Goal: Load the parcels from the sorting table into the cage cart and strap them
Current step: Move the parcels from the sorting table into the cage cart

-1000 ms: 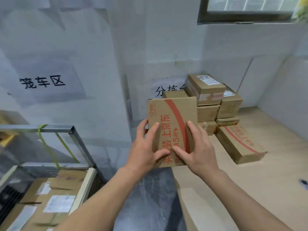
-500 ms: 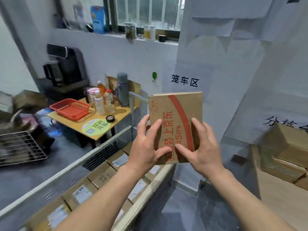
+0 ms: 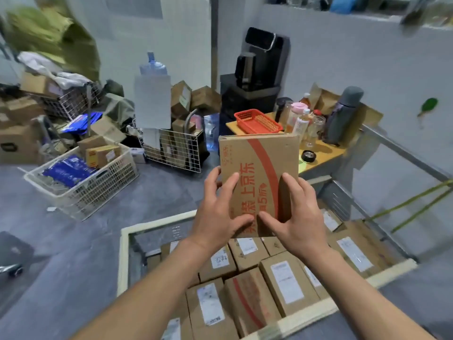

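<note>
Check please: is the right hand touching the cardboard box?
Touching. The head view shows the right hand holding the cardboard box: its thumb lies on the printed face and its fingers curl round the right edge.

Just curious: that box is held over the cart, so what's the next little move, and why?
Probably lower the box, held by left hand and right hand, into the cage cart: it hangs above packed parcels, and a gap seems open at the far left corner.
</note>
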`<state>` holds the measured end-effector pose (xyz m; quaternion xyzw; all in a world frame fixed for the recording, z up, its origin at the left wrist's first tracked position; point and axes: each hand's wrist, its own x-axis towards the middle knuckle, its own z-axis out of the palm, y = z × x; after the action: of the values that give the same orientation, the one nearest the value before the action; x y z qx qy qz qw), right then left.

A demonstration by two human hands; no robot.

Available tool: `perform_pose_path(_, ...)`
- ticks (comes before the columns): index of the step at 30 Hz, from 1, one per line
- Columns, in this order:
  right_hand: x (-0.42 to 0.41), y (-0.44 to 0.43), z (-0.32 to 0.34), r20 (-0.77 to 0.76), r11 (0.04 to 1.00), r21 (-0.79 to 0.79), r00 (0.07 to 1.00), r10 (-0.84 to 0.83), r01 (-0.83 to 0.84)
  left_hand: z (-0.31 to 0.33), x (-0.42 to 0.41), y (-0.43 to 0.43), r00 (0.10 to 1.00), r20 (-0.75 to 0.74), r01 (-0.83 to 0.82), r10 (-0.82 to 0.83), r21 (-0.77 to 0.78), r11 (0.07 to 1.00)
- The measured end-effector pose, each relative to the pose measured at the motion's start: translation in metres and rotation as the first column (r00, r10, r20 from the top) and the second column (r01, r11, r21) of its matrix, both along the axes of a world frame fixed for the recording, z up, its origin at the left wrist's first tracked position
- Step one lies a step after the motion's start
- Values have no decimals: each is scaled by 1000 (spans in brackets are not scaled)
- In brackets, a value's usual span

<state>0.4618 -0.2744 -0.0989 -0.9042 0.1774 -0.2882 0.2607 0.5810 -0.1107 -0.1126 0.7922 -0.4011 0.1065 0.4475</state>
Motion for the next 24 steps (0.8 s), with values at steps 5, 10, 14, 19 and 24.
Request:
perform_pose_path(5,48,41,-67,-110,984,85,980,164,-155,-65,17,58,976,-150,-145,159,101,984)
perform_pose_path(10,58,69,-166,-290,938,237,903,316,-252,-157,-1,98,889,-352,-216,293,244,946)
perform_pose_path(14,43,82,-239,-470,915,287,791,391,-282,-217,-27,108,787,-444,-209,427,460,863)
perform_pose_path(19,18,87,-313,-621,904,340,659,423,-260,-285,-56,113,629,-595,-65,500,600,797)
perform_pose_path(24,3,81,-357,-716,897,361,541,441,-253,-339,-73,110,548,-649,-2,528,630,777)
